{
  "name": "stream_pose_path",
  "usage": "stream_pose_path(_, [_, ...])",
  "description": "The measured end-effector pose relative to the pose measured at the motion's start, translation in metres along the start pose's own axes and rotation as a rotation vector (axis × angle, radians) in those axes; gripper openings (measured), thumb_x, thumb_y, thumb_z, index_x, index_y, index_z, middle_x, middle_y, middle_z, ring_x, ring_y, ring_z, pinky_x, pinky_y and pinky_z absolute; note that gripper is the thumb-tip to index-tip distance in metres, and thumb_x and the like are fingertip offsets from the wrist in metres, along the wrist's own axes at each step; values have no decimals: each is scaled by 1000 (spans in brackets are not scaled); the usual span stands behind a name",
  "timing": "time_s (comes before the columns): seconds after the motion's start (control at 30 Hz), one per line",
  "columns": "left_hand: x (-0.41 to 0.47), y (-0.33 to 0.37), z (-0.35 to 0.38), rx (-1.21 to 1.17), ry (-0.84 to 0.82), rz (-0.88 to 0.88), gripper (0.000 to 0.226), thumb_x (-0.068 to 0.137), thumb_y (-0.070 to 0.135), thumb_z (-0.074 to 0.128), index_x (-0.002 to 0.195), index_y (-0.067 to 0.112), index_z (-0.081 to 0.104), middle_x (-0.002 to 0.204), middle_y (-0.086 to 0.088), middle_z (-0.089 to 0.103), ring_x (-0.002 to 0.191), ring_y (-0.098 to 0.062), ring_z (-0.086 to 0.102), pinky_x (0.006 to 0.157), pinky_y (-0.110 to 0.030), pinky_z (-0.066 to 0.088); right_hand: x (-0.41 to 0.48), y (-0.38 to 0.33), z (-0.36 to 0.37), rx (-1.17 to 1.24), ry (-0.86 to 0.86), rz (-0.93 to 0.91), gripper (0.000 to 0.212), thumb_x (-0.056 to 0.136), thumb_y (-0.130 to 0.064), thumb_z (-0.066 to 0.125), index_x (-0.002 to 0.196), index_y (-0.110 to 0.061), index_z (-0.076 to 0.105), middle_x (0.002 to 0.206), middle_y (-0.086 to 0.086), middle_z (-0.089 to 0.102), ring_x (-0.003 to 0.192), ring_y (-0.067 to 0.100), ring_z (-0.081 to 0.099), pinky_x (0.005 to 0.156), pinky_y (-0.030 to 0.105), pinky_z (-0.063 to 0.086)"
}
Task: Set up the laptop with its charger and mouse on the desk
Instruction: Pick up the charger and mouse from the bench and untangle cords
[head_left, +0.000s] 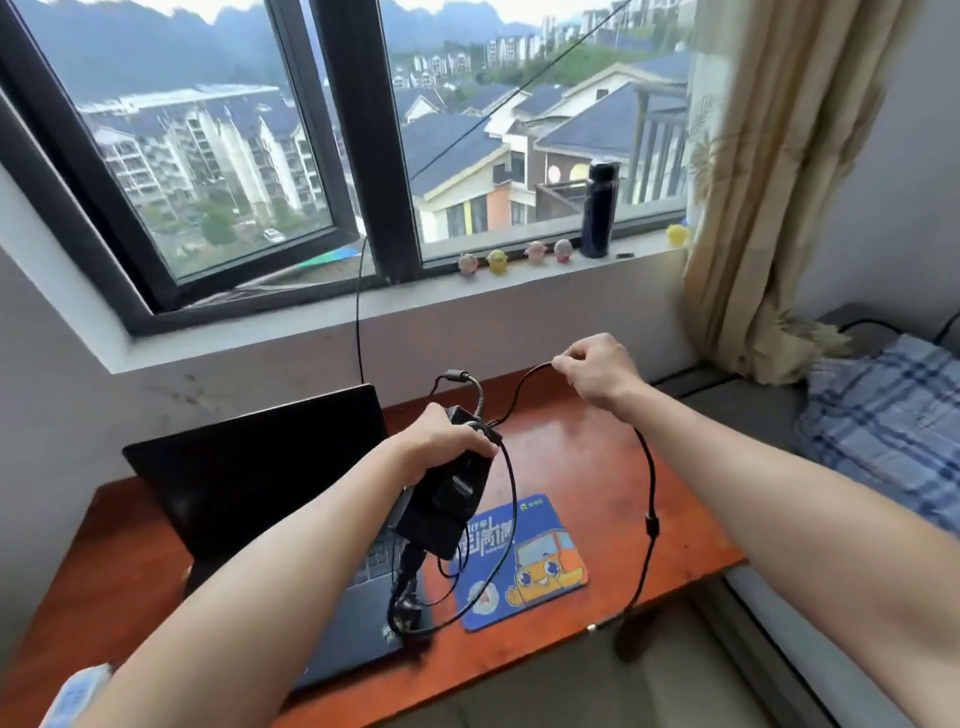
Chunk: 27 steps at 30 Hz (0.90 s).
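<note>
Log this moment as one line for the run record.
phase: unwinding charger | left hand: grips charger brick over laptop | right hand: pinches cable | mouse pad: bare

Desk (597, 457): open wood right of and behind the mouse pad (519, 561), up to the wall. Laptop (260, 478) stands open on the left half; its raised screen blocks reach to the wall there. Charger brick (441, 499) hangs above the laptop's right edge, with cable (649, 467) looping down over the pad and off the front edge, fencing the middle. A separate thin wire (358, 322) drops from the window behind the screen. Bedding (883, 415) bounds the right side.
</note>
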<state>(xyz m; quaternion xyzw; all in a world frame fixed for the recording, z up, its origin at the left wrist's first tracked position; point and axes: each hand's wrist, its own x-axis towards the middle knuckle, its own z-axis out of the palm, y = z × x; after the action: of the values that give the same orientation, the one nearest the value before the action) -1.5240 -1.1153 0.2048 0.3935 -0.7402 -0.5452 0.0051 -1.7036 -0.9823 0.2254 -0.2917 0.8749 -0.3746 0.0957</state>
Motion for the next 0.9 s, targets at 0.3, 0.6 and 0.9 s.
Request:
stream_pose_path(0.3, [153,-11,24,-99,-55,-95,72,59,22,87,112,7,40,105,-16,61,85,-27,66,64,-34,56,128,54,48,127,-15,154,20,84,-14,55,85,-21,74,67,-5,68,74,13,60,68,23,43])
stream_pose_path(0.6, [231,-37,83,-28,-42,-204,79,44,39,84,105,16,40,104,-8,60,91,-26,64,83,-44,56,195,140,89,125,-169,325,30,82,-1,53,82,-27,68,82,-4,73,83,16,68,72,30,54])
stream_pose_path(0.9, [275,-54,137,291,34,-393,82,54,50,79,115,14,36,119,-11,51,108,-33,56,93,-41,48,246,240,127,59,-365,504,19,80,0,64,94,-11,73,69,0,66,77,21,61,58,22,47])
